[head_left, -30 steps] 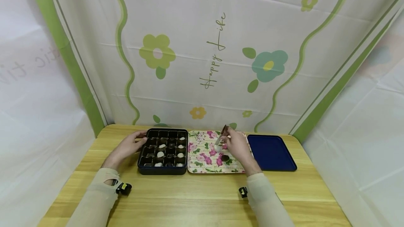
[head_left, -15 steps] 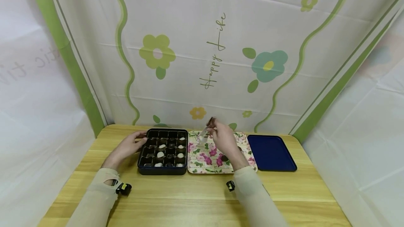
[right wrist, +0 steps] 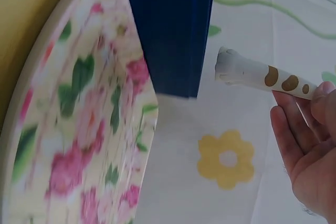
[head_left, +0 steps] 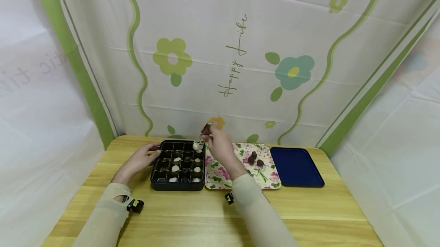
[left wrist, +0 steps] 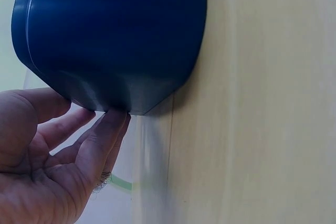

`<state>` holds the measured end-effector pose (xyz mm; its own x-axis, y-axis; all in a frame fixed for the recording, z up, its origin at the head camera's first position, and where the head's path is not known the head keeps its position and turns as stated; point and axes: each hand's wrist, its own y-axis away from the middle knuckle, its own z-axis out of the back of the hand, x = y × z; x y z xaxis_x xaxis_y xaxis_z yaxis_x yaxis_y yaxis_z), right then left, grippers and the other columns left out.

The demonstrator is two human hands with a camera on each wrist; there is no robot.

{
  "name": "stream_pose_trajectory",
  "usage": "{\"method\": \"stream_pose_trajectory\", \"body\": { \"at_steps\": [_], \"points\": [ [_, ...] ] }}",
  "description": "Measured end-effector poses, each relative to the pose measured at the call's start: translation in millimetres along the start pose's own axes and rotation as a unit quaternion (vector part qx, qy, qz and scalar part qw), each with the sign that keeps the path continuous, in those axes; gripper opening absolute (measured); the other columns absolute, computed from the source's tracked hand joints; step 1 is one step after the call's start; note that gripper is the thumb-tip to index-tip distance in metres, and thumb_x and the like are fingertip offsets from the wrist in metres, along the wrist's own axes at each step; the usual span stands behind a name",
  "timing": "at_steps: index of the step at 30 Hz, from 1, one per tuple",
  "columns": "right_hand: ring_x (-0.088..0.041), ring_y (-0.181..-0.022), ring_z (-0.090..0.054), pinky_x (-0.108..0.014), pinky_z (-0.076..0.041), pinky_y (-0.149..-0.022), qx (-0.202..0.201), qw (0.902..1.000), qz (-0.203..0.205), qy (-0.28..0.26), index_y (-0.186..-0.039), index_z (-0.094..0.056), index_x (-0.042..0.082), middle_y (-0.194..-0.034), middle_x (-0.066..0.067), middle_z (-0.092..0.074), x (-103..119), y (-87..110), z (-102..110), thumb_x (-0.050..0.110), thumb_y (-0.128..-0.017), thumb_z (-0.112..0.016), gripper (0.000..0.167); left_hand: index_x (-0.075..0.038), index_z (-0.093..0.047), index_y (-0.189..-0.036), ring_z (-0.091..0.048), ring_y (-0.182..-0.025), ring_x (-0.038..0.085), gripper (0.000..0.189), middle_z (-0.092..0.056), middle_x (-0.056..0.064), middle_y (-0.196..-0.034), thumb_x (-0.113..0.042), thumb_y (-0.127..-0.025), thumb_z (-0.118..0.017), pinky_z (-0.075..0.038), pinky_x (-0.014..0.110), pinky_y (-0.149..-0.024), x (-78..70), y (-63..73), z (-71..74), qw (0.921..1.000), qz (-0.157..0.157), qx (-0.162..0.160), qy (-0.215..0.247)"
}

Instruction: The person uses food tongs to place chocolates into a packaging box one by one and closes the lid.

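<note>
Pinching spotted tool [right wrist: 257, 72] btwn thumb + fingers of R hand [head_left: 221, 146], w/ white lump [head_left: 196, 146] at its tip, over back R corner of box [head_left: 177, 187]; can't tell if touching box. Resting L hand [head_left: 141, 158] loosely against box's L wall, thumb + fingertips touching, fingers relaxed. See white balls [head_left: 175, 168] in several box cells, 2nd + 4th cols from L; note, R of box, floral tray [head_left: 214, 170] just beside it w/ dark balls [head_left: 260, 163] well apart from box, then blue lid [head_left: 297, 167] farther R, all on wood table [head_left: 192, 216].
</note>
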<state>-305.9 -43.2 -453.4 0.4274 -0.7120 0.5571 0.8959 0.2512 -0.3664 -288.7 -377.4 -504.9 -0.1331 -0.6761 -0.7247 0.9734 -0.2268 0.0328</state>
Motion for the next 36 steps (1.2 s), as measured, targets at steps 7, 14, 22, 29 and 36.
{"method": "stream_pose_trajectory", "body": {
  "at_steps": [7,14,22,29,36],
  "points": [
    [-0.007,-0.058,-0.047,-0.022,-0.039,-0.056,0.029,0.9994,0.015,-0.010,-0.129,-0.079,0.010,-0.113,-0.011,-0.088,20.0,-10.8,-19.3,0.023,-0.121,-0.066,0.020,0.010,-0.044,-0.174,-0.053,-0.156,0.068,0.058,-0.054,0.043,-0.169,-0.021,-0.126,-0.055,-0.055,0.077,-0.124,0.0,-0.5,-0.8,0.9999,0.000,0.000,0.012],
    [-0.009,-0.074,-0.067,-0.020,-0.048,-0.063,0.057,0.9975,0.031,0.026,-0.135,-0.078,0.013,-0.119,-0.008,-0.088,40.0,-23.7,-35.4,0.026,-0.122,-0.063,0.024,0.011,-0.044,-0.174,-0.053,-0.156,0.069,0.058,-0.054,0.043,-0.169,-0.020,-0.126,-0.055,-0.055,0.077,-0.124,0.2,-1.0,-0.4,0.9999,-0.002,-0.001,0.016],
    [-0.014,-0.083,-0.077,-0.020,-0.049,-0.061,0.086,0.9944,0.026,0.056,-0.136,-0.075,0.012,-0.119,-0.004,-0.088,46.8,-30.5,-52.0,0.022,-0.123,-0.062,0.021,0.010,-0.045,-0.174,-0.054,-0.156,0.068,0.058,-0.052,0.043,-0.172,-0.021,-0.126,-0.055,-0.055,0.077,-0.124,0.4,-0.5,-0.7,1.0000,0.002,0.000,0.010],
    [-0.015,-0.080,-0.077,-0.021,-0.049,-0.061,0.098,0.9938,0.020,0.049,-0.140,-0.073,0.011,-0.115,-0.007,-0.087,44.9,-31.7,-56.9,0.021,-0.123,-0.062,0.022,0.009,-0.044,-0.175,-0.053,-0.157,0.068,0.058,-0.051,0.043,-0.172,-0.021,-0.126,-0.055,-0.055,0.077,-0.124,-1.5,0.0,-0.4,0.9999,0.007,0.002,0.009],
    [-0.010,-0.071,-0.067,-0.022,-0.049,-0.062,0.114,0.9933,0.019,-0.002,-0.139,-0.071,0.012,-0.110,-0.007,-0.084,40.7,-29.9,-52.6,0.026,-0.124,-0.059,0.024,0.009,-0.044,-0.174,-0.053,-0.156,0.068,0.058,-0.053,0.043,-0.171,-0.020,-0.126,-0.055,-0.056,0.076,-0.123,-2.3,0.3,-0.3,0.9999,0.006,0.001,0.013]
  ]
}}
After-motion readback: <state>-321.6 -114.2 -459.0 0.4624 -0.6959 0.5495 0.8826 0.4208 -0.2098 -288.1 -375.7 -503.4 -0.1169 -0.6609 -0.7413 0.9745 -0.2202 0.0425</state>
